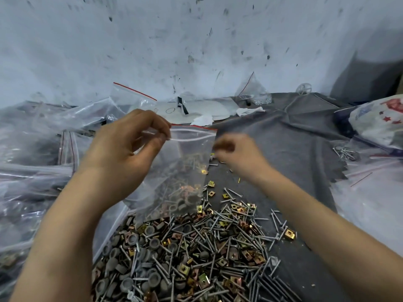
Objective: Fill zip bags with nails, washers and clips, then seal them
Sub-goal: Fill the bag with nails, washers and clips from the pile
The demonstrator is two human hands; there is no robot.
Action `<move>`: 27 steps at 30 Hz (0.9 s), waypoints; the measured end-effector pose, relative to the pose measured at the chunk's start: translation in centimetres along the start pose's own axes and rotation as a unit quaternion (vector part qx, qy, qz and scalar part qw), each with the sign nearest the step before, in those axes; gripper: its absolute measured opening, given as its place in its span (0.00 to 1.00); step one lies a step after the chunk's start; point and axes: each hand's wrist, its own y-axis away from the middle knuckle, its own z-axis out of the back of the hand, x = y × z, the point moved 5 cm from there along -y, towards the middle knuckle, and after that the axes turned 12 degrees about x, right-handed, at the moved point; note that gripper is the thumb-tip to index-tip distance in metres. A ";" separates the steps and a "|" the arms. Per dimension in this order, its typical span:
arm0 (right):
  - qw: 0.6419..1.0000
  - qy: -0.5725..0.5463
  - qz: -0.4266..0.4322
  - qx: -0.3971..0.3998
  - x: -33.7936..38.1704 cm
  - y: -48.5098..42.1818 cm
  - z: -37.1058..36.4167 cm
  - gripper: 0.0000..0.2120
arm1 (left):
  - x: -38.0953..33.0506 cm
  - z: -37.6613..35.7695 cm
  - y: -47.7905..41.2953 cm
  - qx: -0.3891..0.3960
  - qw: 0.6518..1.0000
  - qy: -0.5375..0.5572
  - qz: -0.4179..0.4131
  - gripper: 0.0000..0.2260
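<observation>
A clear zip bag (187,153) with a red strip along its top hangs upright over the pile. My left hand (128,147) pinches its top left corner at the zip line. Nails, grey washers and gold clips fill the bag's lower part. My right hand (235,153) is blurred just right of the bag's right edge, fingers curled; whether it holds anything is unclear. Below lies a heap of nails, grey washers and gold clips (196,247) on a dark grey cloth (294,138).
Many filled clear bags (32,149) are piled at the left. More plastic sheeting (370,197) and a printed bag (379,120) lie at the right. Papers and another zip bag (255,92) sit by the stained white wall (196,40) behind.
</observation>
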 end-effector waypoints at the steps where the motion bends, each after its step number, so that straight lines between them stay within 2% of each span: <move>1: 0.994 0.075 -0.030 0.069 -1.6 -0.1 -2.0 0.11 | 0.1 0.1 0.0 -0.002 1.000 0.003 0.001 0.03; 3: 0.968 0.187 -0.062 0.155 -4.2 0.4 -5.0 0.12 | 0.0 0.1 -0.1 -0.003 1.000 0.007 0.005 0.04; 7: 0.944 0.273 -0.053 0.177 -5.1 0.9 -6.8 0.10 | -0.1 0.1 -0.1 0.000 1.000 0.001 0.004 0.04; 12: 0.940 0.257 -0.014 0.223 -4.8 0.9 -6.7 0.09 | -0.2 0.1 -0.1 -0.004 1.000 -0.002 0.004 0.05; 19: 0.950 0.222 0.009 0.218 -4.8 0.8 -6.8 0.09 | -0.5 -0.2 0.0 -0.006 1.000 -0.008 -0.002 0.04; 21: 0.973 0.172 -0.007 0.152 -4.6 0.4 -5.3 0.07 | -0.6 -0.2 0.0 -0.005 1.000 -0.007 -0.006 0.05; 22: 0.987 0.128 -0.018 0.092 -4.2 0.2 -3.9 0.06 | -0.6 -0.1 0.0 -0.004 1.000 -0.007 -0.007 0.05; 24: 0.999 -0.022 -0.010 -0.025 -2.3 0.1 -0.8 0.06 | -0.6 -0.2 0.0 -0.004 1.000 -0.007 -0.010 0.05; 26: 0.970 -0.212 0.080 -0.084 1.3 0.5 2.2 0.11 | -0.6 -0.3 0.0 -0.003 1.000 -0.004 -0.012 0.05; 27: 0.955 -0.252 0.136 -0.084 3.4 0.9 3.2 0.12 | -0.6 -0.3 0.0 -0.003 1.000 -0.003 -0.013 0.05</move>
